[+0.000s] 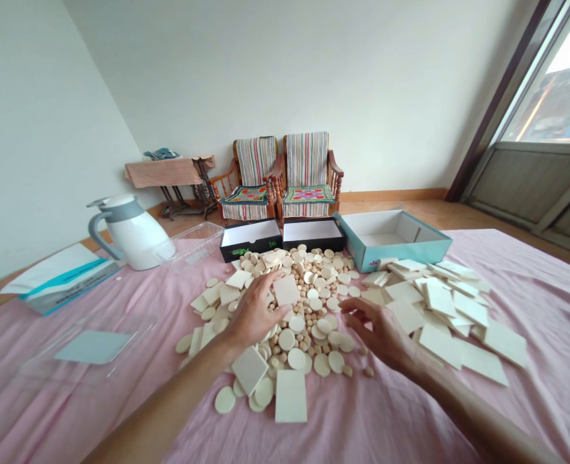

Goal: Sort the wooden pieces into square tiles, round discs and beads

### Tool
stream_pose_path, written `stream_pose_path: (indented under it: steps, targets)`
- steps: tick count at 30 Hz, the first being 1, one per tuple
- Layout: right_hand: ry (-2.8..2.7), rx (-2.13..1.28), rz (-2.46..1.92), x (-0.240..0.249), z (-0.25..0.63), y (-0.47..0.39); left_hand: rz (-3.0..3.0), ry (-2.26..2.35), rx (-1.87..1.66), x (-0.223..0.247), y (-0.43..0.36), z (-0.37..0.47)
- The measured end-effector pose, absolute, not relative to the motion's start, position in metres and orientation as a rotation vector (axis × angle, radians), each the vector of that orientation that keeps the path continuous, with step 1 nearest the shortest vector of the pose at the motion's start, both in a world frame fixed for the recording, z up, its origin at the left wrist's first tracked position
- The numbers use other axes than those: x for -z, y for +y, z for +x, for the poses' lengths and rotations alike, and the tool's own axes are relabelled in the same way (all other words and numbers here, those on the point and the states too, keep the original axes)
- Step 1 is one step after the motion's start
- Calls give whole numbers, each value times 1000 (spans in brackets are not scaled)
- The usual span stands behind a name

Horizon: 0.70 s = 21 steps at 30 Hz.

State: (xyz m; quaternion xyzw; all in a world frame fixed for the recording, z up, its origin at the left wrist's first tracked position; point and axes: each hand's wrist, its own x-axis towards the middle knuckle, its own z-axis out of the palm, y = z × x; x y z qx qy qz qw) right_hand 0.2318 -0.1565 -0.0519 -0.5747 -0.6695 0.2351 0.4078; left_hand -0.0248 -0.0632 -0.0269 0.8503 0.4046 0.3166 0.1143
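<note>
Head view: pink cloth (343, 425) underneath, two armchairs (307, 158) and white wall (265, 64) well beyond the fingers. Left hand (255, 314): fingers grasping a squarish tile (286, 292) by its left side, over the disc-and-ball pile (296, 357). Tile's broad face toward camera, edges slightly skewed; can't call a long axis. Right hand (376, 327): fingers released, half-curled, loose tiles (405, 316) just right of them. Left fingertips hard to make out against the tile; forearms (169, 399) cut off at bottom.

Probably a home: draped armchairs (307, 161)
</note>
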Motion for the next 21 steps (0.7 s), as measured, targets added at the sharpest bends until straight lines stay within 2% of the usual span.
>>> stream_pose_path:
  steps: [5,9,11,14,17,21]
  targets:
    - [-1378,-1052,-1299,47,207,-165,2530,862,-823,30,-98,21]
    - [-1256,-1171,-1260,54,207,-162,2538,754,-773,32,-110,37]
    - [-1281,-1067,-1314,57,221,-158,2552,745,-777,30,-110,34]
    - [-1320,-688,-1511,56,260,-149,2579,830,-830,26,-100,16]
    - [-1243,-206,-1829,51,310,-144,2565,1068,-913,24,-77,-17]
    - [-1126,77,-2021,48,361,-144,2443,1476,-986,29,-34,-76]
